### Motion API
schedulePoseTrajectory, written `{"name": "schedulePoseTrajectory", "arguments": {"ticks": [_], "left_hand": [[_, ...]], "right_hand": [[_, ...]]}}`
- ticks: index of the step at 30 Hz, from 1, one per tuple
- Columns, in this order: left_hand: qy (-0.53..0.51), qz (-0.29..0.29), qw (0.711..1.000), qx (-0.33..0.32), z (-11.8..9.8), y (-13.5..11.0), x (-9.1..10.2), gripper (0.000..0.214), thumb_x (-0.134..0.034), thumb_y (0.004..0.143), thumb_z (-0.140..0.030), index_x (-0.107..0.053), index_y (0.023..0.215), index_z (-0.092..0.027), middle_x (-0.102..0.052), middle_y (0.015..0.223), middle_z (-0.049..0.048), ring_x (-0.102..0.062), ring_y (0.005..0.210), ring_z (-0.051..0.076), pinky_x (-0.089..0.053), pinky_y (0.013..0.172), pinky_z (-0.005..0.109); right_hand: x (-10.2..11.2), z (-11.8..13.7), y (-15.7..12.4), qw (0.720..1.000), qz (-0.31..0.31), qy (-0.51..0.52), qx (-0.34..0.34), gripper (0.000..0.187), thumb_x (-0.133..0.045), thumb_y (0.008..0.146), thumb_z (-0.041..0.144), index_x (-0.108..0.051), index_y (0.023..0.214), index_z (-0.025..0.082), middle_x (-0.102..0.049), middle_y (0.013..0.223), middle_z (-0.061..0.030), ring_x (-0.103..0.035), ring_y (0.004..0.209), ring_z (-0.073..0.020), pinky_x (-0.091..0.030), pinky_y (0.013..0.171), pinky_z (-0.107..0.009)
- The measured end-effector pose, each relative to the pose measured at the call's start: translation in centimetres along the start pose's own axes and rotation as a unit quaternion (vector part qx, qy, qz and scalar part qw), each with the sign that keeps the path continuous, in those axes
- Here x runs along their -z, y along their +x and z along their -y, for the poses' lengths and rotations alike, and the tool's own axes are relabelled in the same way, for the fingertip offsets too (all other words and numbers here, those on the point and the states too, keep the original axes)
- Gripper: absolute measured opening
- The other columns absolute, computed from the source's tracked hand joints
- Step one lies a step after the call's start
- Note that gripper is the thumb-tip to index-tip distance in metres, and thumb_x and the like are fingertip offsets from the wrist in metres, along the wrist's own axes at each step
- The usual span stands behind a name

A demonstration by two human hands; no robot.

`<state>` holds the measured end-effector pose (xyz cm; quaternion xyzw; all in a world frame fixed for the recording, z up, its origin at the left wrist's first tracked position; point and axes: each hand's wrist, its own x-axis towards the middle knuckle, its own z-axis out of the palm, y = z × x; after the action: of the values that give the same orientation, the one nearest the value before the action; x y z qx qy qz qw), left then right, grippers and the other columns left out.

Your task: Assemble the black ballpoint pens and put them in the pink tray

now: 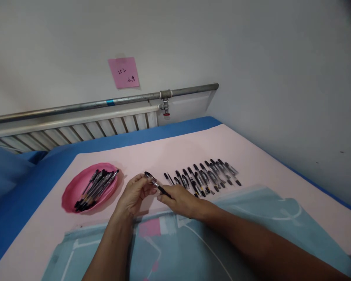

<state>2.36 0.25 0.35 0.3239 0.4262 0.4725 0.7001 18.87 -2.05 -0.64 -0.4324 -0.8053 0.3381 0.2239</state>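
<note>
A black and clear pen (162,190) is held aslant between my two hands, above the pink surface. My left hand (136,191) is closed with its fingertips at the upper end of the pen, where a dark loop-like part shows. My right hand (179,200) grips the pen's black lower end between thumb and fingers. Right of my hands, many similar pens and black caps (204,175) lie in uneven slanting rows. To the left, a pink plastic bowl (68,191) holds a bundle of pens (98,189) lying lengthwise.
A pale pink sheet (140,156) covers the blue table surface (152,136). A light blue cloth (163,249) with white lines lies along the near edge, under my forearms. Behind stand a white radiator (76,132) and a metal pipe (128,99); a pink note (124,73) is stuck on the wall.
</note>
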Motion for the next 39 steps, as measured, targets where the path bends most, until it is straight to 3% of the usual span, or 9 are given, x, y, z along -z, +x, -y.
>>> {"name": "schedulePoseTrajectory", "arguments": {"ticks": [5, 12, 16, 24, 31, 35, 39], "left_hand": [[0.034, 0.017, 0.999, -0.003, 0.6, -0.2, -0.5, 0.019, -0.072, 0.058, -0.018, -0.057, 0.067, -0.013, -0.064, 0.063, -0.0005, -0.061, 0.057, 0.011, -0.05, 0.056, 0.022], [-0.012, -0.049, 0.999, 0.004, -0.1, 0.1, 0.1, 0.019, -0.071, 0.056, -0.015, -0.056, 0.068, -0.013, -0.066, 0.063, -0.0004, -0.063, 0.056, 0.01, -0.051, 0.055, 0.021], [-0.017, -0.064, 0.998, -0.001, -0.4, 0.1, 0.2, 0.017, -0.069, 0.058, -0.015, -0.055, 0.067, -0.014, -0.067, 0.063, -0.0002, -0.063, 0.056, 0.011, -0.051, 0.054, 0.02], [0.018, -0.054, 0.998, -0.004, -0.2, -0.1, -0.1, 0.021, -0.072, 0.056, -0.017, -0.056, 0.069, -0.013, -0.066, 0.064, 0.0002, -0.063, 0.059, 0.012, -0.05, 0.053, 0.02], [0.023, 0.003, 1.0, -0.008, 0.9, -0.2, -0.6, 0.019, -0.072, 0.058, -0.018, -0.055, 0.065, -0.013, -0.063, 0.06, -0.002, -0.059, 0.057, 0.01, -0.05, 0.056, 0.023], [0.019, -0.013, 1.0, -0.012, 0.9, -0.2, -0.6, 0.019, -0.072, 0.056, -0.017, -0.055, 0.065, -0.013, -0.062, 0.059, -0.0023, -0.059, 0.055, 0.009, -0.048, 0.054, 0.021], [0.016, -0.035, 0.999, -0.009, 0.6, 0.0, -0.3, 0.021, -0.072, 0.056, -0.019, -0.056, 0.068, -0.013, -0.063, 0.061, -0.0018, -0.06, 0.056, 0.009, -0.049, 0.053, 0.02]], "right_hand": [[-0.4, -0.2, 0.1, 0.999, -0.03, 0.009, -0.007, 0.026, -0.044, 0.086, 0.032, -0.059, 0.102, 0.017, -0.064, 0.087, -0.0041, -0.058, 0.079, -0.0174, -0.038, 0.066, -0.023], [0.4, 0.4, -0.2, 0.999, -0.021, -0.013, -0.039, 0.029, -0.051, 0.082, 0.041, -0.062, 0.091, 0.016, -0.06, 0.069, -0.0013, -0.05, 0.06, -0.0125, -0.032, 0.054, -0.021], [0.2, 0.2, -0.4, 0.999, -0.004, -0.031, -0.043, 0.026, -0.045, 0.085, 0.035, -0.063, 0.09, 0.017, -0.058, 0.064, -0.0012, -0.048, 0.056, -0.0123, -0.031, 0.052, -0.021], [-0.1, 0.2, 0.0, 0.999, -0.019, 0.02, -0.032, 0.027, -0.042, 0.086, 0.03, -0.061, 0.102, 0.019, -0.06, 0.064, -0.0005, -0.054, 0.062, -0.0146, -0.036, 0.059, -0.022], [-1.1, -0.4, 0.4, 0.995, -0.04, 0.059, -0.063, 0.024, -0.041, 0.087, 0.033, -0.059, 0.085, 0.017, -0.055, 0.059, 0.0012, -0.05, 0.057, -0.0119, -0.034, 0.054, -0.021], [-1.4, -0.3, 0.4, 0.992, -0.037, 0.091, -0.074, 0.026, -0.041, 0.087, 0.036, -0.057, 0.085, 0.016, -0.054, 0.06, 0.0022, -0.049, 0.055, -0.01, -0.033, 0.051, -0.02], [-0.2, 0.3, 0.1, 0.997, -0.034, 0.057, -0.041, 0.02, -0.055, 0.078, 0.033, -0.06, 0.086, 0.016, -0.058, 0.069, 0.0009, -0.051, 0.064, -0.0116, -0.034, 0.056, -0.02]]}}
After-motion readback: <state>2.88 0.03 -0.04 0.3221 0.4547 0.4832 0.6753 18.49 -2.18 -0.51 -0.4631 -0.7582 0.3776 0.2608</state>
